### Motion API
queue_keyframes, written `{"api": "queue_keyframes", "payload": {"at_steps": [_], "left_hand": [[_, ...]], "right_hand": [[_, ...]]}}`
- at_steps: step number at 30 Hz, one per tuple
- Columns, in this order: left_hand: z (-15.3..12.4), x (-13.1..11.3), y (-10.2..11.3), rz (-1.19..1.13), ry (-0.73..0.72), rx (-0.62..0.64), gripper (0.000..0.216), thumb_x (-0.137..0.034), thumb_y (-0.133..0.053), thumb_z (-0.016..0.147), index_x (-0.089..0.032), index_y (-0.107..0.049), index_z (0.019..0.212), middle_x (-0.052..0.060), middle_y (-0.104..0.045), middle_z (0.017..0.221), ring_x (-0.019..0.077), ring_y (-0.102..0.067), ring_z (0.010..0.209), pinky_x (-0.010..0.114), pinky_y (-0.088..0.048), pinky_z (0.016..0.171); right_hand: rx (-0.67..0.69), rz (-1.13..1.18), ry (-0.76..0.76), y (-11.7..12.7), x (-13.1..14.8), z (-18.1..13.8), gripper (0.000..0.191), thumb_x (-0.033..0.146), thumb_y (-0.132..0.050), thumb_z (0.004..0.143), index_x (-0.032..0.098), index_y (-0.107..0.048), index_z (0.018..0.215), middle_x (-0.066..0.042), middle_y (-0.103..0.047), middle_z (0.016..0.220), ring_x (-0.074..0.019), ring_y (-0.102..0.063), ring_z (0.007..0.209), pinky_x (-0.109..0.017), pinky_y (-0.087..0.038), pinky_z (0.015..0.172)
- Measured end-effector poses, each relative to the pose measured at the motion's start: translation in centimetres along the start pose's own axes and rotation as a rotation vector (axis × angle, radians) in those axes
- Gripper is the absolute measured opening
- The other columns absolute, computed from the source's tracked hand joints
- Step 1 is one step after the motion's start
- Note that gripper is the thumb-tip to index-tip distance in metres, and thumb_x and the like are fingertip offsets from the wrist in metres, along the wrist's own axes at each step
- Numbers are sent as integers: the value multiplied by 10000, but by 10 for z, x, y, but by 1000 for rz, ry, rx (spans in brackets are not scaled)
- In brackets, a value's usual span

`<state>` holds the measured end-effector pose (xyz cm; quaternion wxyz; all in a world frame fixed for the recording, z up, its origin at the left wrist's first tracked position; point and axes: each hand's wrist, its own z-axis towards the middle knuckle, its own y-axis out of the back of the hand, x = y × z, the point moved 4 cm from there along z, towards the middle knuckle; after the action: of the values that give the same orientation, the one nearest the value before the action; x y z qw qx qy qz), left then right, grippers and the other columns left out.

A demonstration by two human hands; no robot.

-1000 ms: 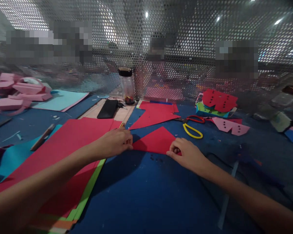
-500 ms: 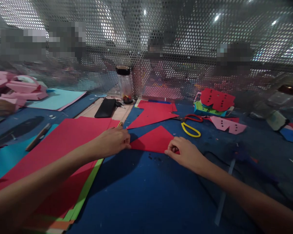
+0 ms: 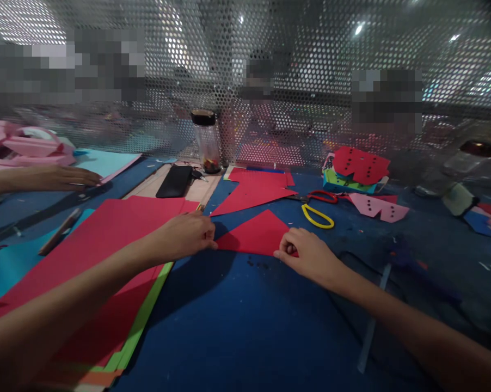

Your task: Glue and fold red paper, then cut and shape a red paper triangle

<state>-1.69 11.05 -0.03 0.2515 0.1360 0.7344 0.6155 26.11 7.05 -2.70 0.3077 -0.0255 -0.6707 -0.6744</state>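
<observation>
A triangular piece of red paper (image 3: 253, 235) lies low over the blue table between my hands. My left hand (image 3: 188, 234) pinches its left corner, thumb and fingers closed. Its right corner sits in the curled fingers of my right hand (image 3: 305, 247). Just behind it is a larger irregular piece of red paper (image 3: 253, 190). Scissors (image 3: 317, 207) with one red and one yellow handle rest to the right of that piece, blades partly hidden. Under my left forearm spreads a stack of red sheets (image 3: 118, 234), with green and orange edges showing.
A lidded glass bottle (image 3: 207, 144) and a black phone (image 3: 175, 181) stand and lie behind. Cut red shapes (image 3: 362, 165) are at the right, near a glue gun (image 3: 423, 272) and glue stick (image 3: 374, 321). Another person's hand (image 3: 66, 178) reaches in at left. Perforated metal (image 3: 311, 49) closes the back.
Another person's hand has come further into view at the left, near the light blue sheet. My hands keep their hold on the red paper; the view has shifted slightly.
</observation>
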Motion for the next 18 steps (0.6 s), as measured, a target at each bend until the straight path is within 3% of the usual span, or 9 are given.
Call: {"api": "queue_keyframes", "payload": {"at_steps": [9,12,14,18], "left_hand": [[0,-1,2,-38,27,27,149,-337,-704,837,-213,-676,759,35,-675,827,235,-587,834,308,-367,683],[-4,-13,4,-74,-55,-17,47,-223,-641,859,-199,-649,819,29,-677,896,231,-580,905,331,-399,781],[-5,-24,2,-108,-130,-53,93,-147,-571,870,-196,-649,885,32,-673,969,226,-578,966,350,-411,858],[-3,-44,-10,-195,-190,-83,161,-153,-561,867,-210,-647,991,40,-671,1036,228,-586,1045,359,-440,908]], "right_hand": [[-7,-17,6,0,0,0,201,347,-710,880,217,-617,757,-17,-638,825,-189,-553,811,-312,-364,696],[-11,-18,3,1,0,0,202,348,-713,878,217,-618,756,-15,-647,825,-189,-555,812,-310,-364,695],[-12,-10,12,1,1,0,207,355,-717,876,218,-618,757,-11,-652,819,-188,-553,806,-309,-361,692],[-19,-11,22,-2,-1,1,210,344,-730,861,217,-612,742,-7,-641,790,-188,-548,790,-312,-349,680]]}}
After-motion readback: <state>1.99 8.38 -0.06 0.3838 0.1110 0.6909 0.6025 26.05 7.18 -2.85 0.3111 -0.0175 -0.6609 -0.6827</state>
